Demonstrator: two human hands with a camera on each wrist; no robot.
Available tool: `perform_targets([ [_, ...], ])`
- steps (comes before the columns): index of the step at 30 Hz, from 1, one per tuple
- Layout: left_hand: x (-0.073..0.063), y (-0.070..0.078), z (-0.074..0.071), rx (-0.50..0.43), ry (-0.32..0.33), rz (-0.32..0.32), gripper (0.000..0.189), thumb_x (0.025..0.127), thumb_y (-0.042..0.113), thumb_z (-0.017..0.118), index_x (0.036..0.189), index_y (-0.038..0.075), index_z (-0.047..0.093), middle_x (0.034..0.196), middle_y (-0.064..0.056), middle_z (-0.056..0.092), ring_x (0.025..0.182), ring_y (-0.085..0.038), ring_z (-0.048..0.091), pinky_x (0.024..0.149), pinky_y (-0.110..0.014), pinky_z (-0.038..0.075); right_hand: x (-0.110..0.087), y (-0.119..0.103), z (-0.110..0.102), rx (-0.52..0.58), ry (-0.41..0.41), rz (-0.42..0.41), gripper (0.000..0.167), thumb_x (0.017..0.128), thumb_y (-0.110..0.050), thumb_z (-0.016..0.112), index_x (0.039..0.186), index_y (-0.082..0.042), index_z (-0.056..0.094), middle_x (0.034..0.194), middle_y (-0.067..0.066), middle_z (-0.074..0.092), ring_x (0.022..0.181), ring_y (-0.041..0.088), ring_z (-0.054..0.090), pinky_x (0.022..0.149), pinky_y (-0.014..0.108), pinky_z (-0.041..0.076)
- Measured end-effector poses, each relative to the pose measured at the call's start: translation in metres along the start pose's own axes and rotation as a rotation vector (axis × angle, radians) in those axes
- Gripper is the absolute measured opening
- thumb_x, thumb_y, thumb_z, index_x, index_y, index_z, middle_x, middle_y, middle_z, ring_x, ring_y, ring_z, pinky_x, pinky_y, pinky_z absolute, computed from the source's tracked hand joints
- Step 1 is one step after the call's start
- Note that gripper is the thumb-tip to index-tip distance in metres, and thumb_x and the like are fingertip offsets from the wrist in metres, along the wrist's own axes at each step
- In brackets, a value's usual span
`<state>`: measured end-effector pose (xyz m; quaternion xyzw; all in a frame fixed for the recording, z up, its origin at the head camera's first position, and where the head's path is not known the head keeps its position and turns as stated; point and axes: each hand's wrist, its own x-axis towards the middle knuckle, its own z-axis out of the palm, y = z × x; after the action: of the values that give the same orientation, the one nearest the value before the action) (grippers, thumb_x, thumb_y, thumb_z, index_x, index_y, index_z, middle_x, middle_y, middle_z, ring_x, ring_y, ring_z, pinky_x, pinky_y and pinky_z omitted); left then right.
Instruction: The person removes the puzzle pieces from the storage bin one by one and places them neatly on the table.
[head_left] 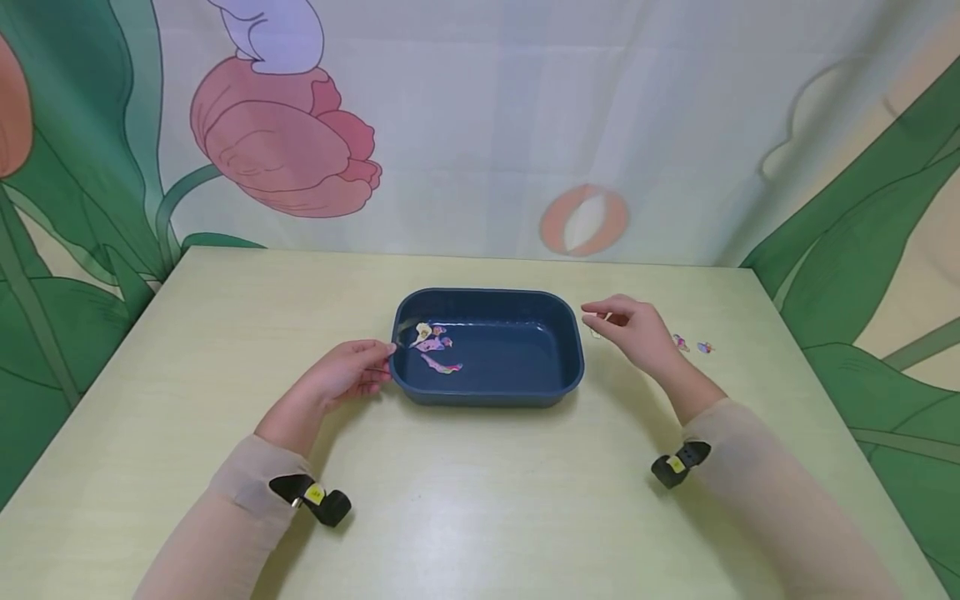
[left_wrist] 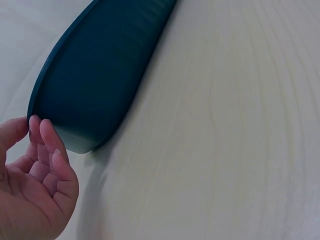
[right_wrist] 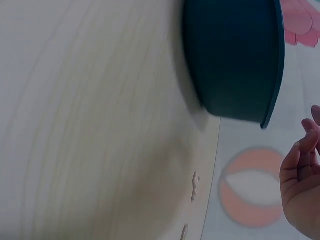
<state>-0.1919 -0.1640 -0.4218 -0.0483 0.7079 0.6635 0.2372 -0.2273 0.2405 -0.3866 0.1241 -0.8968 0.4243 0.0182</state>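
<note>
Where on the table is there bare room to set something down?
The table is bare between both sleeves, this side of the blue tray, and left of the left hand. Crowded: right of the tray, with the right hand and two small cutouts.

Hands, two: left hand (head_left: 348,372) and right hand (head_left: 633,333), both bare. Sleeves, two, long, pale beige, thin and slightly sheer: left sleeve (head_left: 225,508), right sleeve (head_left: 780,492); each begins behind its hand at the wrist, loosely creased, and runs back up the forearm. Cameras, two, black, stubby, round-ended: left camera (head_left: 330,507), right camera (head_left: 670,472); each juts inward from its sleeve, a little back from the grip, on a dark, pointed base. Left label (head_left: 315,495) and right label (head_left: 677,464): small, yellow, markings too small to read. Screw (head_left: 297,502): one, silvery, beside the left label.
</note>
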Motion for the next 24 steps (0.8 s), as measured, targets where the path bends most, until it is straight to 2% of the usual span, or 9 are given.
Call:
perform_targets([
  [4,0.0,0.0,0.0,0.003,-0.006,0.002,0.027,0.096,0.024,0.051,0.099,-0.002,0.055,0.074,0.001,0.059,0.068,-0.011,0.057,0.061,-0.021,0.047,0.003,-0.01,0.013,0.045,-0.036,-0.036,0.03,0.086,-0.025,0.067,0.109,-0.005,0.068,0.096,0.006,0.063,0.075,0.02,0.051,0.059,0.024,0.041],
  [10,-0.001,0.002,0.0,0.02,-0.002,-0.005,0.029,0.096,0.025,0.051,0.103,-0.004,0.054,0.075,0.0,0.059,0.07,-0.012,0.058,0.062,-0.022,0.048,0.01,-0.02,0.034,0.115,-0.099,-0.075,0.028,0.087,-0.018,0.067,0.109,-0.002,0.067,0.094,0.009,0.061,0.077,0.022,0.05,0.063,0.022,0.042],
  [16,-0.001,0.002,-0.002,0.023,0.004,-0.009,0.032,0.096,0.024,0.051,0.108,-0.006,0.053,0.076,0.0,0.06,0.07,-0.012,0.058,0.062,-0.022,0.047,0.018,-0.033,0.058,0.113,-0.146,-0.127,0.024,0.087,-0.016,0.066,0.108,-0.004,0.068,0.09,0.005,0.059,0.076,0.02,0.05,0.064,0.024,0.043],
  [24,-0.001,0.003,-0.001,0.036,-0.007,0.002,0.031,0.097,0.024,0.051,0.106,-0.006,0.053,0.076,0.0,0.058,0.069,-0.012,0.057,0.06,-0.021,0.047,0.028,-0.05,0.087,0.057,-0.193,-0.161,0.025,0.086,-0.019,0.067,0.108,-0.005,0.069,0.086,0.002,0.059,0.074,0.02,0.05,0.063,0.029,0.043],
])
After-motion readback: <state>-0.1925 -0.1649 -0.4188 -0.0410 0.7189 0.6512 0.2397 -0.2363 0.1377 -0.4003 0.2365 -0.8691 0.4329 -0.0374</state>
